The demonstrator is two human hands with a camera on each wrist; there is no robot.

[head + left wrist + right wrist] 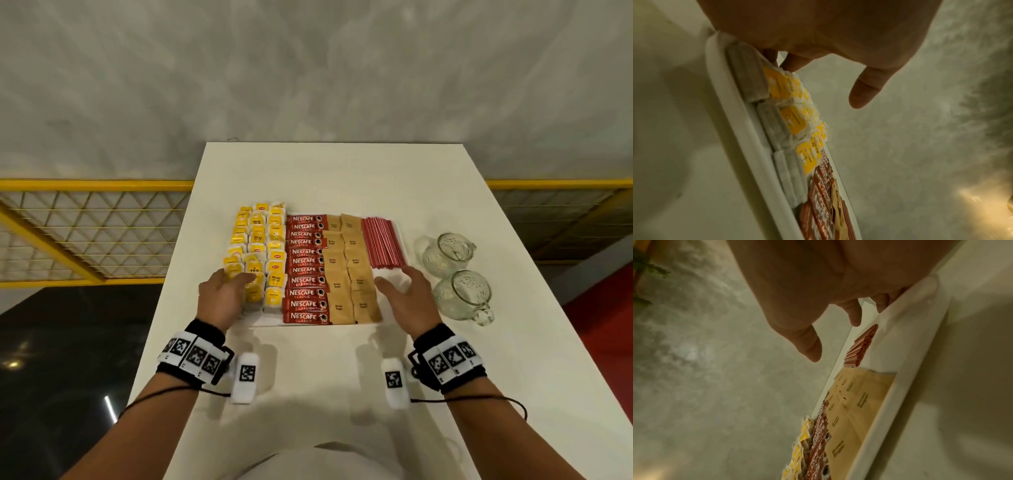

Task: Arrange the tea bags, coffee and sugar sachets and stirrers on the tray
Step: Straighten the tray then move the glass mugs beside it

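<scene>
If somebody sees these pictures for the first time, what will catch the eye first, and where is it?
The white tray in the middle of the table draws the eye: yellow tea bags on its left, red coffee sachets and brown sugar sachets in the middle, red stirrers on its right. The left hand and the right hand hover open over its near corners. Two glass mugs stand right of the tray.

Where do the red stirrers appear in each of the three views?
Head: the red stirrers lie at the tray's right end, beyond the right hand.
Left wrist: not in view.
Right wrist: the stirrers sit right of centre, below the fingertips.
Shared landmark: the brown sugar sachets beside them.
</scene>
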